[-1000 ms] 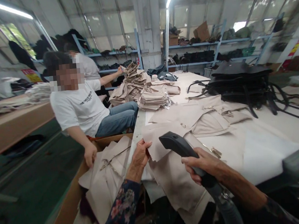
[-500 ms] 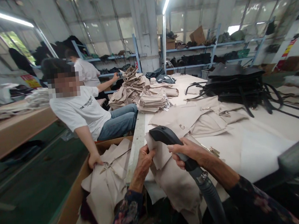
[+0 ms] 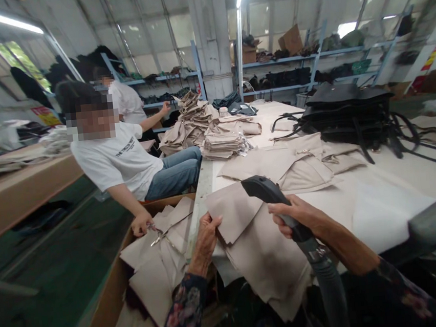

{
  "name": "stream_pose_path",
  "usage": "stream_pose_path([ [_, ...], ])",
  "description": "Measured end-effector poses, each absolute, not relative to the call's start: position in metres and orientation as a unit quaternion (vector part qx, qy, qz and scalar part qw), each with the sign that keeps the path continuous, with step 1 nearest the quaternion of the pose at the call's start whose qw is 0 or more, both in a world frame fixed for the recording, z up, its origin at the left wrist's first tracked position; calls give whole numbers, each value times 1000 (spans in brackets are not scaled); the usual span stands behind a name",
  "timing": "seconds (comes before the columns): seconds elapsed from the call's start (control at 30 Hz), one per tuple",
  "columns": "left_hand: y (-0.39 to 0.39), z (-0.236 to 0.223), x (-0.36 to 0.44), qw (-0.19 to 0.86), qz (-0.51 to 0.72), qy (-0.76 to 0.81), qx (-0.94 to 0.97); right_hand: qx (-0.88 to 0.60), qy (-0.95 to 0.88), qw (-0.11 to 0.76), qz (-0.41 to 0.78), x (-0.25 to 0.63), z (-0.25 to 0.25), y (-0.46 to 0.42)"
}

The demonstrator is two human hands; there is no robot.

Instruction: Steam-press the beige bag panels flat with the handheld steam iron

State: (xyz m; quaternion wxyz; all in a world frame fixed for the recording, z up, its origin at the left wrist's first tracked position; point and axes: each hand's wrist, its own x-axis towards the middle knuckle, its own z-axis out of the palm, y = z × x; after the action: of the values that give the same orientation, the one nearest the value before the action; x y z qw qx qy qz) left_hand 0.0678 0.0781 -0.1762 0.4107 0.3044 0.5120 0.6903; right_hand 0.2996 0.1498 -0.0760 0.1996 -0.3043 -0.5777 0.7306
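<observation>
My left hand [image 3: 206, 239] pinches the near left edge of a beige fabric piece [image 3: 238, 210], thumb on top. My right hand [image 3: 296, 217] is wrapped round a dark grey vacuum-type hose handle [image 3: 269, 192], whose curved nozzle sits just over the piece's right side. From its lower end a grey hose [image 3: 327, 276] runs down. I cannot tell whether the nozzle touches the fabric. Under the held piece, a larger beige bag panel [image 3: 271, 256] drapes over the table's near edge.
On the left, a cardboard box [image 3: 101, 311] holds beige pieces; a seated co-worker's hand [image 3: 142, 225] is over it, beside scissors [image 3: 161, 235]. Beige stacks [image 3: 224, 145], bag parts [image 3: 298, 163] and black bags [image 3: 348, 115] lie on the white table [image 3: 382, 189].
My right hand and the hose handle have moved right, off the left edge of the fabric piece. More of the piece now shows flat. My left hand still pinches it.
</observation>
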Motion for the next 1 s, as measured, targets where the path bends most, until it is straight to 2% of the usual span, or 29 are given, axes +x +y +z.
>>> stream_pose_path([
  [0.1, 75, -175, 47, 314, 568, 677, 346, -348, -579, 205, 708, 336, -90, 140],
  [0.17, 77, -169, 34, 142, 461, 785, 388, -367, -579, 203, 699, 358, -101, 132],
  [0.23, 87, -161, 29, -35, 397, 806, 437, -372, -581, 195, 698, 377, -111, 125],
  [0.3, 107, -155, 39, -111, 362, 770, 514, -378, -578, 187, 699, 390, -120, 118],
  [0.43, 155, -159, 92, -61, 229, 687, 687, -394, -554, 217, 701, 409, -133, 106],
  [0.53, 177, -173, 127, -60, 126, 696, 705, -381, -543, 240, 709, 420, -141, 98],
  [0.63, 181, -184, 138, -81, 89, 707, 697, -365, -538, 250, 718, 429, -145, 94],
  [0.77, 171, -182, 133, -43, 164, 689, 705, -363, -532, 256, 721, 431, -145, 95],
  [0.9, 161, -165, 128, 115, 337, 640, 681, -350, -544, 253, 720, 421, -137, 97],
  [1.0, 153, -150, 128, 205, 397, 601, 663, -336, -552, 253, 720, 406, -127, 98],
])
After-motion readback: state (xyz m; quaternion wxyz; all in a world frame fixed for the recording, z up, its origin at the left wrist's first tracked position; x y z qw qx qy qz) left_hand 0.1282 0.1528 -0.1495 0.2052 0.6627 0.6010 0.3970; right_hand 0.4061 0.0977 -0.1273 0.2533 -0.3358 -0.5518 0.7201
